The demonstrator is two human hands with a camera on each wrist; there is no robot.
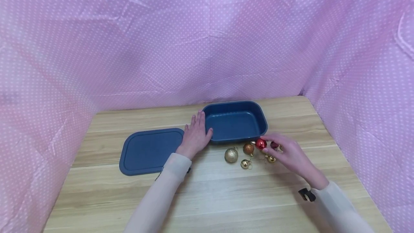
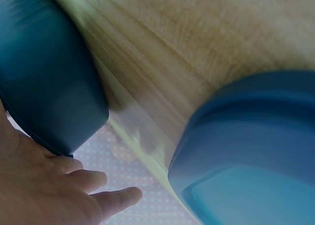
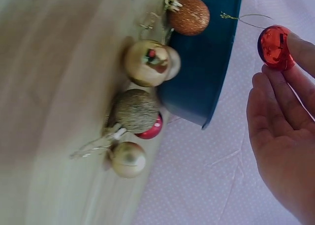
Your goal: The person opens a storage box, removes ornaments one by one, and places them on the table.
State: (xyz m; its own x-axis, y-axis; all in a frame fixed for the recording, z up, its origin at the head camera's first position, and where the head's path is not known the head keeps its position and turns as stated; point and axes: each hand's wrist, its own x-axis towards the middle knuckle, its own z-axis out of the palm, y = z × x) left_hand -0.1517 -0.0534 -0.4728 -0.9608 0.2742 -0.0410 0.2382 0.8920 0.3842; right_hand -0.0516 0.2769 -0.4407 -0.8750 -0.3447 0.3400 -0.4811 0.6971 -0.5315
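My right hand (image 1: 288,154) pinches a shiny red Christmas bauble (image 3: 275,48) between thumb and fingertips, its thin hanging loop pointing away. In the head view it is at the front right corner of a deep blue rectangular container (image 1: 233,125). Resting at the container's left rim, my left hand (image 1: 195,136) has its fingers straight and spread. On the table below the right hand lie several other baubles: a glittery gold one (image 1: 231,155), a glittery copper one (image 1: 248,149), a small shiny gold one (image 1: 245,164) and a dark red one (image 1: 274,145) partly hidden by the hand.
A flat blue lid (image 1: 152,150) lies left of the container, partly behind the left forearm. Everything stands on a light wooden table (image 1: 226,204). Pink dotted cloth (image 1: 207,39) hangs behind and at both sides of the table.
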